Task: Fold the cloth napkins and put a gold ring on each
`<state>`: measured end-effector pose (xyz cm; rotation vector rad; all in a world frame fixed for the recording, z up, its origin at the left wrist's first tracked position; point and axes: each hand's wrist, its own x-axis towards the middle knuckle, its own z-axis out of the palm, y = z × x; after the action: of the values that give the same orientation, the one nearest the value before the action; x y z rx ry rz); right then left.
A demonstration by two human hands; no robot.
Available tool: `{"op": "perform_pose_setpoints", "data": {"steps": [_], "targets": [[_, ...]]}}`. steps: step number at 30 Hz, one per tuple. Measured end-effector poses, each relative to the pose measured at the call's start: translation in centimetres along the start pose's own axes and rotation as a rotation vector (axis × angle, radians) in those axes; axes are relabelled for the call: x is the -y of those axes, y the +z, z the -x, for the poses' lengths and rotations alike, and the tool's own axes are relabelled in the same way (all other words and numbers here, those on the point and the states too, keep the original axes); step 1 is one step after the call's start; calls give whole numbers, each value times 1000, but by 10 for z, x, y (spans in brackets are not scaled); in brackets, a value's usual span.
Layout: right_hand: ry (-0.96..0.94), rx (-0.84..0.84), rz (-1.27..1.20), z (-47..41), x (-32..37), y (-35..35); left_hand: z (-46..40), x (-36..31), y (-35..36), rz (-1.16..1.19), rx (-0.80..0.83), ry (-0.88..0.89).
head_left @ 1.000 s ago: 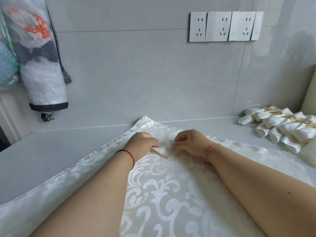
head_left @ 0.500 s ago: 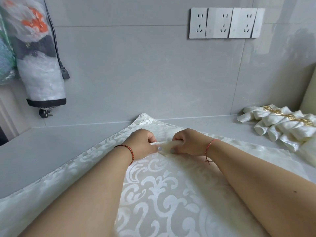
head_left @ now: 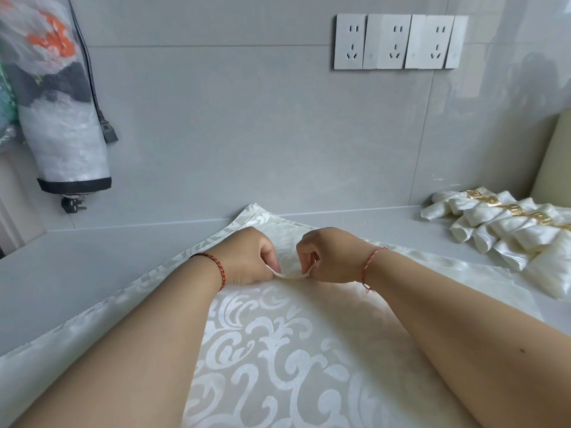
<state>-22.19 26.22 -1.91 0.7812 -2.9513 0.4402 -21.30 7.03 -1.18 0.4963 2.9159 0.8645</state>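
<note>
Since the earlier frame my hands have parted slightly: left hand (head_left: 250, 257) and right hand (head_left: 327, 257) each pinch a raised fold of the napkin (head_left: 278, 350) spread on the desk (head_left: 77, 267), probably starting a pleat. Ringed napkins (head_left: 506, 223) lie right.

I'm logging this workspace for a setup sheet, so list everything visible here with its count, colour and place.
napkin: one, cream damask, spread on counter, a fold pinched up
finished napkins: several, cream, gold rings on them, far right
counter: one, grey
wall sockets: a row, white, on the tiled wall
hanging bag: one, white with orange and black, upper left
plug: one, black, dangling beside bag
left hand: one, red bracelet, pinches napkin
right hand: one, red bracelet, pinches napkin
</note>
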Motion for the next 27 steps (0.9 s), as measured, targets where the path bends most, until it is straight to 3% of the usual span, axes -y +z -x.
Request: {"op": "perform_pose_setpoints", "data": {"steps": [6, 11, 18, 27], "targets": [[67, 57, -150, 0, 0, -6, -2, 1, -7, 154, 79, -100], [65, 161, -128, 0, -4, -7, -1, 4, -3, 37, 95, -32], [49, 255, -12, 7, 0, -18, -1, 0, -4, -98, 116, -84], [-57, 166, 250, 12, 27, -26, 6, -11, -10, -217, 142, 1]]}}
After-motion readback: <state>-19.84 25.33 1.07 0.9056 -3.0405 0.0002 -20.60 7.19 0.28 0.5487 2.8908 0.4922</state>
